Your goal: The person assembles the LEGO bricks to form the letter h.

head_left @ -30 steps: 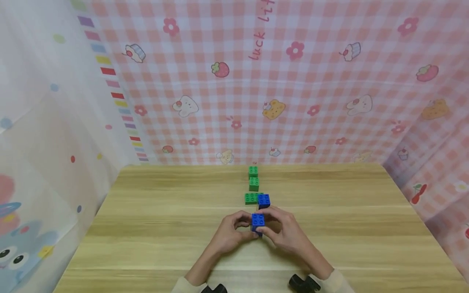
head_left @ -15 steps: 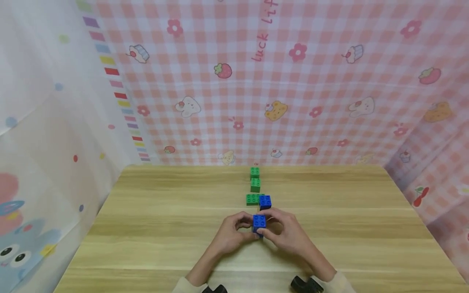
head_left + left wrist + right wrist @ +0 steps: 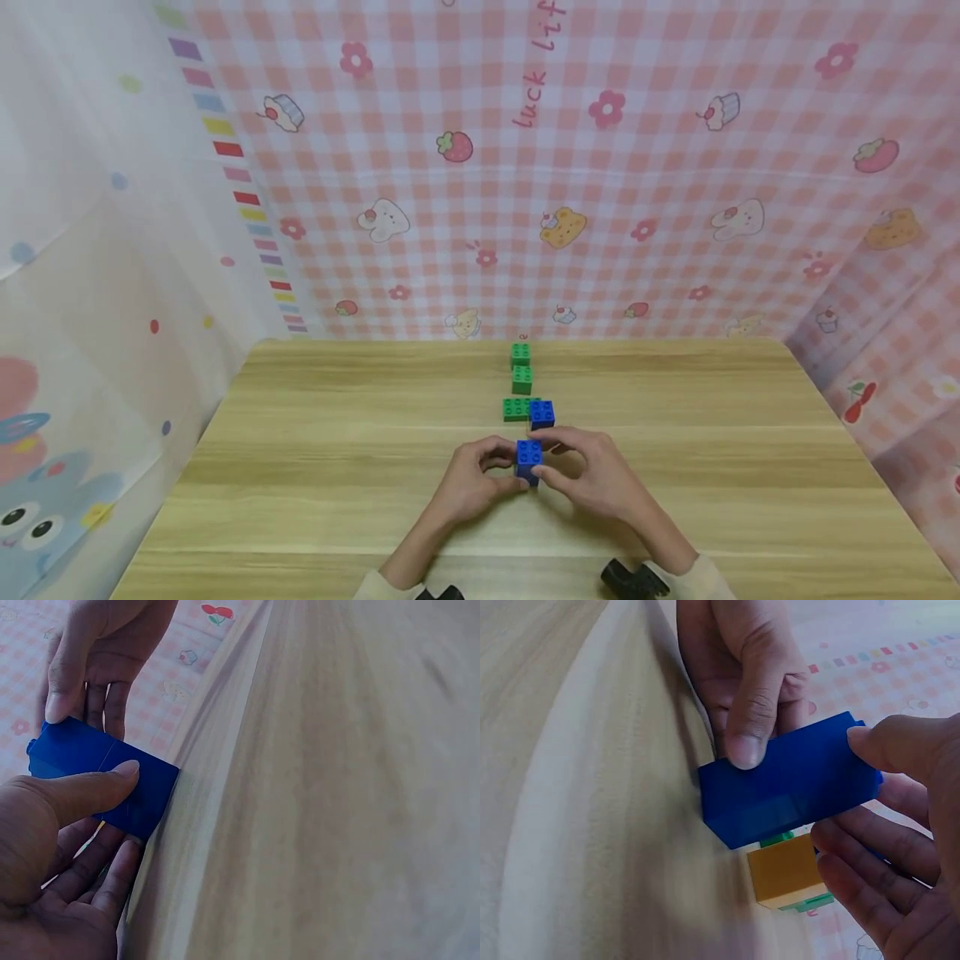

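Two blue toy bricks, joined into a stack [image 3: 529, 461], stand upright on the table between both hands. The left hand [image 3: 472, 482] pinches the lower brick, its thumb [image 3: 112, 784] flat along the near face. My right hand [image 3: 600, 473] is at the upper brick, thumb [image 3: 881, 742] on the studded end's corner and fingertips at the opposite side. A seam between the bricks shows in the left wrist view. Just behind the stack, another blue brick [image 3: 542, 412] sits higher than its neighbours. An orange-yellow brick [image 3: 784, 874] shows behind the stack in the right wrist view.
Behind the hands lies a longer green brick [image 3: 516, 409], partly covered by the blue one. Two smaller green bricks [image 3: 522, 380] follow in a line toward the wooden table's [image 3: 337, 417] back edge. A pink checked cloth [image 3: 480, 183] hangs behind the table.
The right thumb and hand have shifted slightly right, baring more of the stack's near face. The left hand and the stack stay in place; the view tilts a little.
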Available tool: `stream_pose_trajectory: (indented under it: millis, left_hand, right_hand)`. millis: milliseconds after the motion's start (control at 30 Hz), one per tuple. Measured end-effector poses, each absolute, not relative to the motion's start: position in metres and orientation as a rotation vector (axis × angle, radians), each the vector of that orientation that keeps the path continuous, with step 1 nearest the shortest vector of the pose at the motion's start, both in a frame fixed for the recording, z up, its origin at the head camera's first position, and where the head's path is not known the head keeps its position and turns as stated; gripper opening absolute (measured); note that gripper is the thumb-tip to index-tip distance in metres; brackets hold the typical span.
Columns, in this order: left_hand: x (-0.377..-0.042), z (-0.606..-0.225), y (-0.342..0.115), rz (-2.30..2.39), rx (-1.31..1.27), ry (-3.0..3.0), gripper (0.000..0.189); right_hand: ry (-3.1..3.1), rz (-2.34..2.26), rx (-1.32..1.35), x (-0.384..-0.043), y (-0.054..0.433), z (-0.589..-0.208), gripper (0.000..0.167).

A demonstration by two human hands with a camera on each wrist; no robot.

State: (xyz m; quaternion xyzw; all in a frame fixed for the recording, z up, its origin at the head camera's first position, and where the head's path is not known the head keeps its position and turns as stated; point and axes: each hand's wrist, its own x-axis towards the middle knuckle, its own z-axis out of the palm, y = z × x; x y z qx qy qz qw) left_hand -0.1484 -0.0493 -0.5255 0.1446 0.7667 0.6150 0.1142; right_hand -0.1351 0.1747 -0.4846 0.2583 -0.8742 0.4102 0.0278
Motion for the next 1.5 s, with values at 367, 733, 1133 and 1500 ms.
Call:
stream_pose_trajectory:
  millis: [367,733,1133,1500]
  left_hand:
    - [-0.149,-0.527,-0.045,1.821,0.425,2.246,0.036]
    - [-0.15,-0.527,-0.049,1.806,0.417,2.257,0.036]
    - [-0.151,-0.524,-0.053,1.782,0.397,2.296,0.038]
    - [-0.158,-0.524,-0.058,1.818,0.379,2.312,0.04]
  right_hand:
    - [-2.65,1.309,0.815,-0.136,0.184,-0.473,0.032]
    - [-2.523,1.334,0.786,-0.138,0.192,-0.46,0.035]
    - [-2.554,1.342,0.7,-0.152,0.206,-0.461,0.046]
    - [-2.6,1.357,0.663,-0.167,0.214,-0.466,0.049]
